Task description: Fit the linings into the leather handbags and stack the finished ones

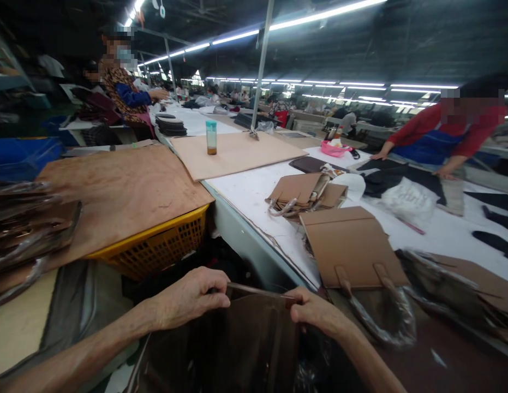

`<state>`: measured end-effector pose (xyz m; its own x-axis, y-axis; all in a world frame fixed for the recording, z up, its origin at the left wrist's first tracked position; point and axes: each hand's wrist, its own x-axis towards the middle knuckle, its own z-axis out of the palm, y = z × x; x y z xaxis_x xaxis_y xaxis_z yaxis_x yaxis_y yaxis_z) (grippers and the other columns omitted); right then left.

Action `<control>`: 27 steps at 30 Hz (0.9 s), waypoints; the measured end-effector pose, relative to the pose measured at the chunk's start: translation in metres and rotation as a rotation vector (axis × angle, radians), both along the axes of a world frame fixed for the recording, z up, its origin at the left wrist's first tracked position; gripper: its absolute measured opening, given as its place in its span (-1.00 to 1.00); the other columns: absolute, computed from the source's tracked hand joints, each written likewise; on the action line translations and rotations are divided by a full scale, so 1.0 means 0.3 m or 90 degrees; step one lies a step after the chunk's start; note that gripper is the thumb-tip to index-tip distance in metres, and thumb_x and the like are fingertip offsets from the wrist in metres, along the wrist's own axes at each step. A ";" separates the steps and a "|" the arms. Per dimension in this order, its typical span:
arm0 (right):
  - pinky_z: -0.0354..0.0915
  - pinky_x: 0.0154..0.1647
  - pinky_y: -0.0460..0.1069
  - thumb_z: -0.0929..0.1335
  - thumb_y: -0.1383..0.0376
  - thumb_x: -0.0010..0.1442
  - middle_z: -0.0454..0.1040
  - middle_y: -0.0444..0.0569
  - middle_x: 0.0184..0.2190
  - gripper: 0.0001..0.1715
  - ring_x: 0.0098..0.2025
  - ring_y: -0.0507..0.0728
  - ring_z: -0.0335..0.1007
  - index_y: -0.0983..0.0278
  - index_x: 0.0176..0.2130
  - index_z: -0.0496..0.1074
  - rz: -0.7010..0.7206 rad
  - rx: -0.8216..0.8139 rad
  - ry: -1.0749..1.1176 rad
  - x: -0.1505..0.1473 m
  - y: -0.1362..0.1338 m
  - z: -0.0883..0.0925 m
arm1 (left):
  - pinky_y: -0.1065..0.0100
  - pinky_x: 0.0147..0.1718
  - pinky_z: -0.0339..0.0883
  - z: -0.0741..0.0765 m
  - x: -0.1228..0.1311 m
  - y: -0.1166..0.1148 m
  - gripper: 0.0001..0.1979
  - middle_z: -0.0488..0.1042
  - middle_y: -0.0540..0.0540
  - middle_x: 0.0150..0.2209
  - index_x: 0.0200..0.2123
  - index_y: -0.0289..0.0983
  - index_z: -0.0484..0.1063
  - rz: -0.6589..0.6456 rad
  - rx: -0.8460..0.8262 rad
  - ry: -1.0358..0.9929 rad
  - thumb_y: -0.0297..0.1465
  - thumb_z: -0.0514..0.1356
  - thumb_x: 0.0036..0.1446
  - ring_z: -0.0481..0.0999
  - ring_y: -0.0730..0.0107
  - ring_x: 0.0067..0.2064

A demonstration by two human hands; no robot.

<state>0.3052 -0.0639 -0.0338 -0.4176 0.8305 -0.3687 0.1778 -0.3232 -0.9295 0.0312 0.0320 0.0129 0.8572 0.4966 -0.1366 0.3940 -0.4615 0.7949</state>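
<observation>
Both of my hands grip the top edge of a dark brown leather bag piece (245,338) held low in front of me. My left hand (192,297) is closed on its left corner, fingers curled over the rim. My right hand (315,314) pinches the right corner. Just beyond my right hand lies a tan bag (347,245) with plastic-wrapped handles on the white table (254,191).
A yellow crate (163,245) under a brown board (123,191) sits to my left, with wrapped dark pieces (28,229) beside it. More tan bags (306,194), a bottle (211,137) on cardboard and black pieces lie on the table. Other people work at the left rear and far right.
</observation>
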 end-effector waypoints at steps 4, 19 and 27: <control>-0.02 -0.46 -0.09 0.26 -0.08 0.07 0.13 -0.20 -0.57 -0.47 -0.47 0.00 -0.01 0.34 -0.47 0.40 -0.049 0.078 -0.053 -0.017 -0.033 0.030 | 0.50 -0.40 0.10 -0.011 0.014 -0.002 -0.84 0.36 0.08 -0.47 -0.48 -0.28 0.34 0.012 0.059 0.058 -0.34 0.13 0.11 0.31 0.48 -0.39; 0.12 -0.39 -0.10 0.43 0.01 -0.09 0.40 -0.10 -0.46 -0.55 -0.39 0.05 0.24 0.31 -0.34 0.48 -0.291 -0.094 -0.050 -0.050 -0.066 0.051 | 0.50 -0.34 0.16 -0.009 0.028 0.003 -0.81 0.43 0.04 -0.38 -0.50 -0.30 0.39 0.013 -0.028 0.036 -0.33 0.11 0.09 0.36 0.45 -0.34; 0.00 -0.52 -0.11 0.35 -0.06 -0.03 0.28 -0.17 -0.61 -0.52 -0.50 0.00 0.11 0.33 -0.54 0.39 -0.266 -0.061 -0.137 -0.063 -0.058 0.057 | 0.50 -0.34 0.15 -0.019 0.047 0.006 -0.84 0.43 0.05 -0.36 -0.51 -0.28 0.40 -0.003 -0.049 0.043 -0.35 0.15 0.06 0.37 0.45 -0.32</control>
<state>0.2862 -0.0812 -0.0167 0.0393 0.8690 -0.4933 0.1991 -0.4906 -0.8483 0.0454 0.0338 0.0072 0.8468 0.4789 -0.2314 0.4456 -0.4013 0.8003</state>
